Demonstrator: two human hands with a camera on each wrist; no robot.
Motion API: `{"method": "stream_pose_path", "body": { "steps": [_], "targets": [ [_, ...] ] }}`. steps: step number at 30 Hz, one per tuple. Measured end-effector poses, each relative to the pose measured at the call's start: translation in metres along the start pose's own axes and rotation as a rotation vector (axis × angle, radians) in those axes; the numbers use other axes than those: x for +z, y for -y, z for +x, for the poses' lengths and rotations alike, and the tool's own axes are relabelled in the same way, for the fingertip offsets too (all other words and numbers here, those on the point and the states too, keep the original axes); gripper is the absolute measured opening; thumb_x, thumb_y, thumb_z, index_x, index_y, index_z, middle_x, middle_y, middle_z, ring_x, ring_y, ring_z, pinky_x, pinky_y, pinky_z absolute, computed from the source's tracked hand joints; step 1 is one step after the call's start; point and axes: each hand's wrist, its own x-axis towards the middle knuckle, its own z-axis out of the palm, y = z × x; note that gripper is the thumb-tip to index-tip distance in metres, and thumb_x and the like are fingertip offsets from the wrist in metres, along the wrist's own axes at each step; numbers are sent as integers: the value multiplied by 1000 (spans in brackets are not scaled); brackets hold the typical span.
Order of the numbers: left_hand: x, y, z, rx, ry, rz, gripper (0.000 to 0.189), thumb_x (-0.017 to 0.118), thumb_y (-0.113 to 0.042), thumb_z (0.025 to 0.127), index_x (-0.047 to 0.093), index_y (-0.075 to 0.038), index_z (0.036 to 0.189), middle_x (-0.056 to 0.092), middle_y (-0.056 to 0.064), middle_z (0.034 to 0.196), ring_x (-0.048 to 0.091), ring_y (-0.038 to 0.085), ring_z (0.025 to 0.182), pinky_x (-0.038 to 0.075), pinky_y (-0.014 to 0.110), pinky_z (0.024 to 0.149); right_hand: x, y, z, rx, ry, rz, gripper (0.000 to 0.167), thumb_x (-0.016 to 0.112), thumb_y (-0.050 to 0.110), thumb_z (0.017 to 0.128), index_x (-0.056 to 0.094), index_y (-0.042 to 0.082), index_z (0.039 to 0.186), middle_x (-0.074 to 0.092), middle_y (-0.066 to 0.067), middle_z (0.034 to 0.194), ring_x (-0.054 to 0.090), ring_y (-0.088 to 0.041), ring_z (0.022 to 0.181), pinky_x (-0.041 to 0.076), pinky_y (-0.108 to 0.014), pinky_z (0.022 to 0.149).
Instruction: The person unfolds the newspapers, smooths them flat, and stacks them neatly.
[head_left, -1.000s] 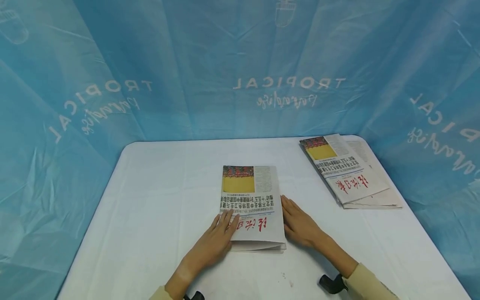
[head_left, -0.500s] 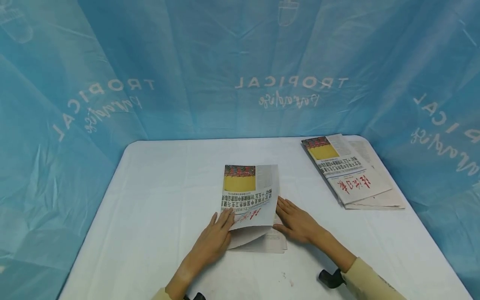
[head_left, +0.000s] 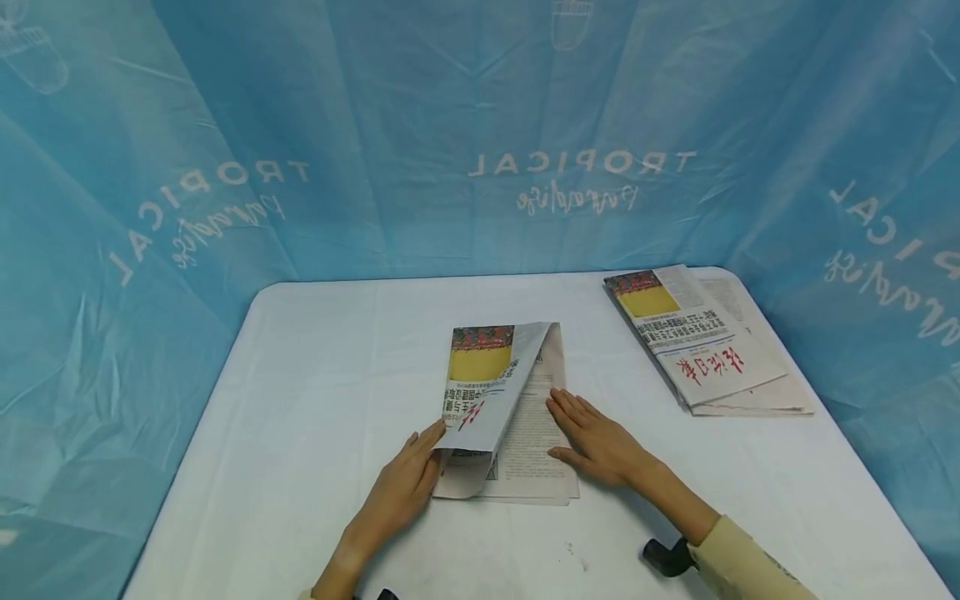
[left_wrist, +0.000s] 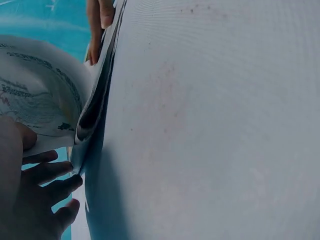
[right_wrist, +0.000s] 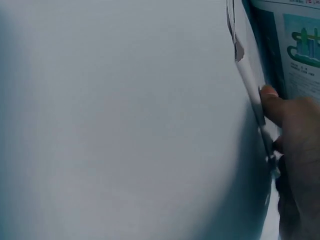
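Observation:
A folded newspaper (head_left: 536, 433) with a colour picture and red characters lies in the middle of the white table in the head view. Its upper leaves (head_left: 491, 408) are lifted and bent over to the left, showing a printed inner page. My left hand (head_left: 401, 483) holds the left, near corner of the turned leaf; in the left wrist view the leaf's edge (left_wrist: 45, 144) passes between thumb and fingers. Flat along the right edge, my right hand (head_left: 596, 442) presses the lower pages, its fingers straight. The right wrist view shows the thumb (right_wrist: 272, 102) against the paper's edge.
More folded newspapers (head_left: 693, 333) lie stacked at the table's far right corner. A blue printed curtain (head_left: 480, 167) hangs behind and at both sides of the white table (head_left: 337, 375). Dark wrist devices (head_left: 667, 557) show near the sleeves.
The newspaper's upper leaves have lifted from the right and folded over to the left, uncovering the inner page. My left hand has shifted slightly left; the right hand stays at the right edge.

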Motion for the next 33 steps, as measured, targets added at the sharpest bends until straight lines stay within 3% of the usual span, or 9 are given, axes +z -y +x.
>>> {"method": "stream_pose_path", "body": {
  "steps": [4, 6, 11, 15, 16, 19, 23, 27, 33],
  "targets": [
    [0, 2, 0, -39, 3, -100, 45, 43, -7, 102, 40, -2, 147, 45, 13, 149, 62, 30, 114, 45, 43, 101, 2, -2, -2, 38, -59, 34, 74, 54, 41, 98, 23, 3, 154, 16, -22, 161, 19, -38, 148, 8, -37, 121],
    [0, 4, 0, -56, 5, -174, 45, 40, -8, 104, 39, -2, 148, 45, 13, 149, 63, 28, 109, 47, 41, 96, 1, -2, -2, 84, -90, 60, 71, 51, 35, 101, 19, 2, 155, 13, -23, 161, 17, -39, 148, 6, -37, 121],
    [0, 7, -2, -86, 3, -340, 41, 37, -10, 106, 42, 6, 143, 49, 19, 144, 55, 26, 126, 42, 45, 105, -1, -4, 0, 170, -151, 101, 59, 47, 17, 103, 23, -6, 151, 18, -25, 159, 23, -41, 146, 21, -50, 117],
    [0, 8, -3, -107, -4, -376, 39, 37, -7, 105, 45, 7, 140, 56, 20, 137, 61, 17, 103, 48, 41, 98, -1, -2, 3, 122, -103, 123, 61, 54, 16, 100, 28, -6, 150, 22, -23, 159, 26, -40, 145, 24, -52, 115],
    [0, 7, -3, -100, -6, -368, 39, 38, -5, 104, 45, 6, 141, 57, 19, 136, 59, 16, 96, 48, 40, 94, -1, -1, 5, 98, -82, 133, 63, 55, 16, 99, 26, -6, 151, 22, -22, 159, 25, -39, 145, 23, -52, 115],
    [-1, 3, -1, -66, 24, -305, 42, 41, -3, 102, 44, 4, 142, 50, 21, 143, 62, 27, 112, 46, 44, 99, -1, 5, 8, 36, -40, 184, 68, 56, 19, 98, 22, -5, 152, 21, -20, 160, 23, -37, 146, 21, -50, 116],
    [-1, -7, 1, 5, 108, -100, 48, 51, -15, 99, 46, -2, 144, 32, 24, 154, 31, 42, 142, 28, 56, 112, -2, 14, 14, 23, -38, 260, 70, 55, 25, 99, 21, -1, 154, 22, -18, 160, 22, -36, 147, 20, -47, 116],
    [1, -19, 4, 94, 203, 95, 63, 58, -37, 94, 41, -8, 148, 25, 24, 157, 20, 43, 146, 19, 54, 117, -1, 22, 18, 31, -55, 304, 67, 58, 24, 96, 30, -1, 151, 27, -18, 158, 23, -36, 147, 20, -47, 117],
    [9, -37, 15, 179, 293, 213, 88, 58, -61, 89, 30, -8, 153, 26, 19, 159, 26, 37, 146, 23, 50, 117, 3, 31, 22, 45, -55, 306, 61, 57, 26, 94, 40, -2, 146, 31, -19, 156, 25, -37, 146, 19, -48, 117]
  ]
}}
